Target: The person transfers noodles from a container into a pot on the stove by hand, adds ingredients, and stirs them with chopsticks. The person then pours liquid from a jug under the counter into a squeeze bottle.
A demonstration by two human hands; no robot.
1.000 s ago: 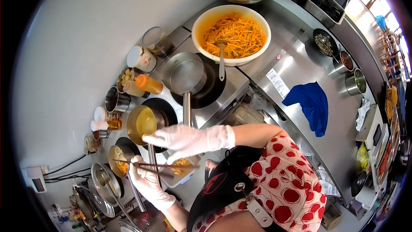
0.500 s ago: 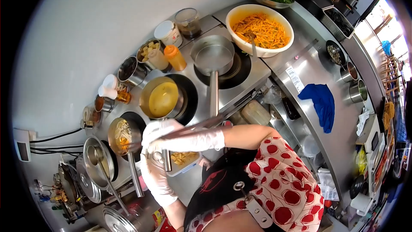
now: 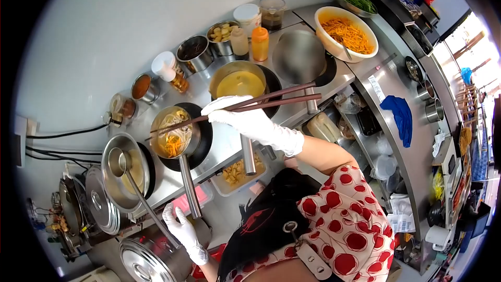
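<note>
My right hand [image 3: 250, 122], in a white glove, is closed round long dark chopsticks [image 3: 282, 96]. Their thin ends lie across a small pan [image 3: 194, 149] with noodles and orange shreds [image 3: 175, 138]. Behind the hand is a pan of yellow liquid [image 3: 241, 84]. My left hand [image 3: 183, 232], also gloved, is lower left with its fingers apart and nothing visible in it. It is beside the long handle of a ladle [image 3: 148, 203], whose bowl rests in a wide steel pan [image 3: 110, 172]. Whether hand and handle touch is unclear.
Bottles [image 3: 260, 44], jars and steel cups line the wall. A handled pan [image 3: 298, 57] stands right of the yellow liquid. Beyond it are a white bowl of orange shreds [image 3: 319, 27] and a blue cloth [image 3: 399, 120]. A lidded pot [image 3: 141, 263] and a food tub [image 3: 255, 177] are below.
The chopsticks have passed from my left hand to my right. My hands have separated, the left moving down towards the ladle handle. The view has shifted, bringing the left-side pans closer.
</note>
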